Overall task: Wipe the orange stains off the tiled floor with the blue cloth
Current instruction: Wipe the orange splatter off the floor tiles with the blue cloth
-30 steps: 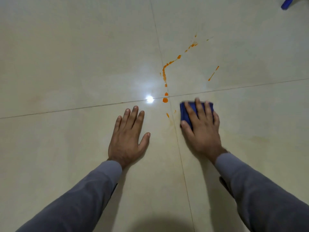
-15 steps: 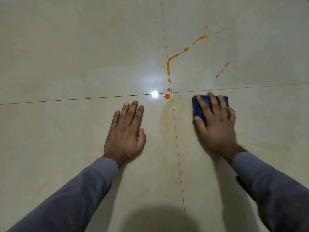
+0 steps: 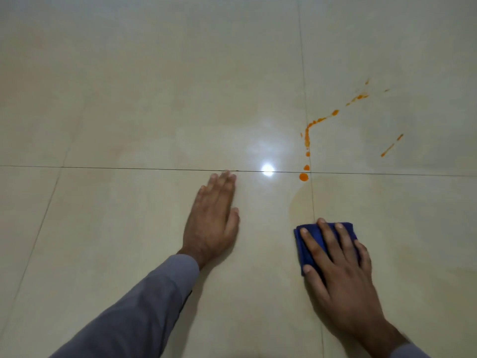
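Nearest the camera we see two grey fabric sleeves (image 3: 144, 306), matte and softly creased, leading to both hands on the tiled floor (image 3: 129, 125).

The right hand (image 3: 343, 270) lies palm down on the blue cloth (image 3: 304, 251), a folded, roughly rectangular pad of soft, dull fabric. Its fingers (image 3: 313, 245) are spread and extended across the top of the cloth, with the thumb at the near left edge. We read this as a flat press onto the cloth, not a pinch or a curled fist; the cloth is pinned between palm and floor. The cloth sits just right of the vertical grout line (image 3: 313, 215), on the near right tile.

The left hand (image 3: 213, 223) rests palm down on the bare tile, fingers together and straight, holding nothing. Its fingertips reach the horizontal grout line (image 3: 129, 168).

The floor consists of large, glossy, cream tiles with thin dark joints. A faint yellowish film (image 3: 302, 202) lies ahead of the cloth, straddling the vertical joint.

Beyond it, the orange stains (image 3: 307, 140) begin with a round drop at the joint crossing and continue as small blobs and dashes curving up and to the right. A separate thin streak (image 3: 389, 147) lies farther right. A bright lamp reflection (image 3: 267, 169) sits on the horizontal joint.
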